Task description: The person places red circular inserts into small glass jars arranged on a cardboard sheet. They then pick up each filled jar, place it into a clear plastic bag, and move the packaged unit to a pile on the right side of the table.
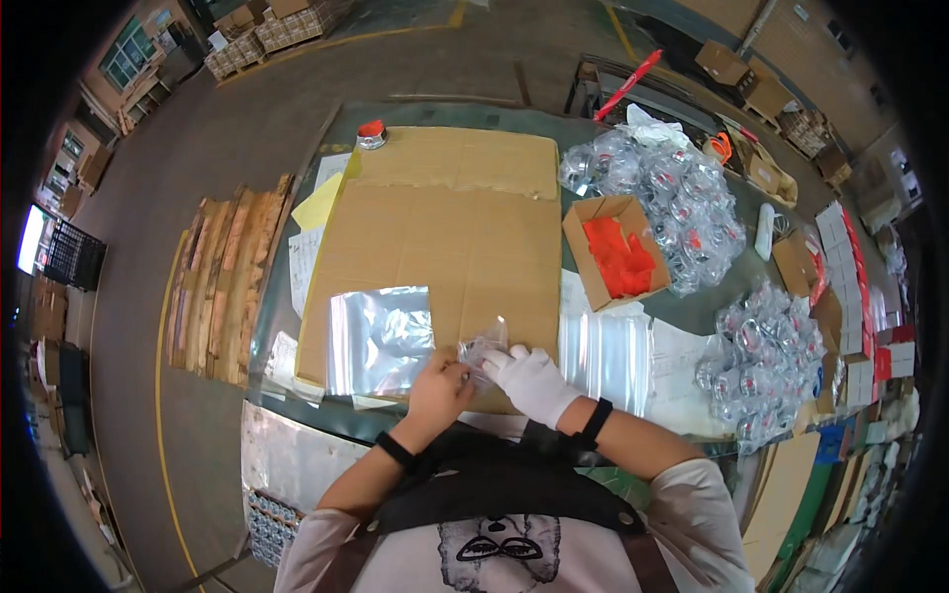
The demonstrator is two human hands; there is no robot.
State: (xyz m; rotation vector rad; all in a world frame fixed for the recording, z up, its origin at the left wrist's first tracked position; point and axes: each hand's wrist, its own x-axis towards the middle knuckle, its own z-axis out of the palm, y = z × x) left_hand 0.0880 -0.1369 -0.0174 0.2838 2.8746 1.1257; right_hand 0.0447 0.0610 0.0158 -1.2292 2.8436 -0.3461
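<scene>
Close to my body, over the near edge of a cardboard sheet (445, 237), both hands meet at a small crumpled clear plastic bag (484, 350). My left hand (438, 397), bare, has its fingers closed on the bag's left side. From the right, my right hand (529, 383), in a white glove, pinches the same bag. Whatever the bag contains is too small and covered to make out. Just left of the hands lies a stack of flat clear plastic bags (381, 331). More flat clear bags (605, 361) lie to the right of the cardboard.
An open carton (583, 269) with red pieces stands right of the cardboard. Behind it is a heap of bagged items (682, 203), with another heap (761, 361) nearer. A roll with a red top (371, 136) sits far left. A wooden pallet (225, 282) lies left of the table.
</scene>
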